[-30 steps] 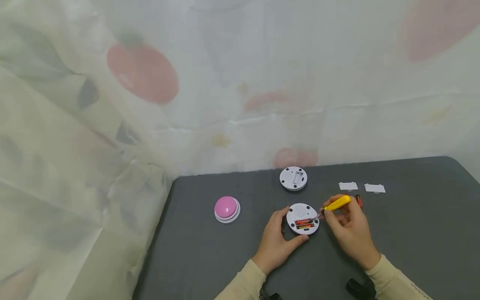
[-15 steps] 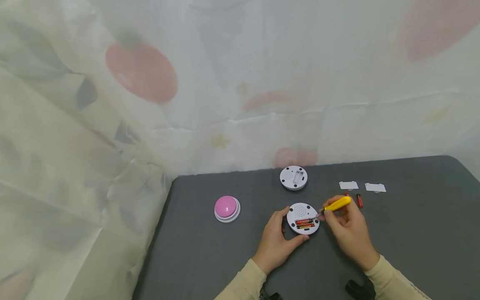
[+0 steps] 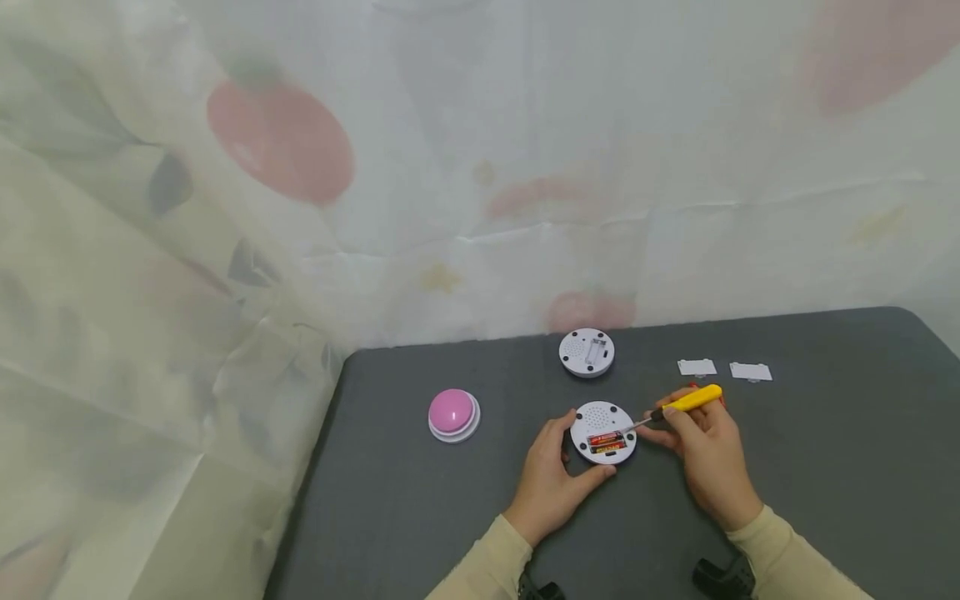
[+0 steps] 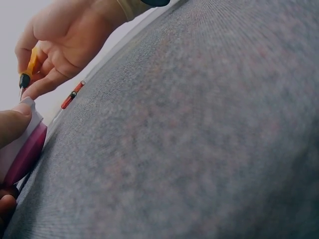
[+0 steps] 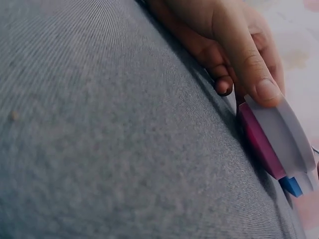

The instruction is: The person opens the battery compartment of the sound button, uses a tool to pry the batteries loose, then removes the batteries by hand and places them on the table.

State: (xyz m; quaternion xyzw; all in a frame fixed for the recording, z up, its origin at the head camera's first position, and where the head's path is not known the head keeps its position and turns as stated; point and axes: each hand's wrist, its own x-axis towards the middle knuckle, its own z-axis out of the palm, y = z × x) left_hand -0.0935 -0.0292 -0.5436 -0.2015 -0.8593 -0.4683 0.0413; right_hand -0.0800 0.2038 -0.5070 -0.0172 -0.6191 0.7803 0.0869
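Note:
My left hand grips the rim of a round white push-button device, turned underside up. Two red batteries lie side by side in its uncovered compartment. The device's magenta button faces the table in the right wrist view. With my right hand I hold a screwdriver by its yellow handle. Its thin metal shaft slants down to the left, the tip at the right end of the batteries. The left wrist view shows the screwdriver only partly, behind the fingers.
A second white device, underside up with an uncovered compartment, stands behind. A pink-topped button sits to the left. Two white battery covers lie at the back right. Loose red batteries are beyond my right hand, mostly hidden in the head view.
My right hand and the screwdriver have shifted right, and more of the shaft shows. The batteries now appear closer together in the compartment. My left hand keeps its grip on the device.

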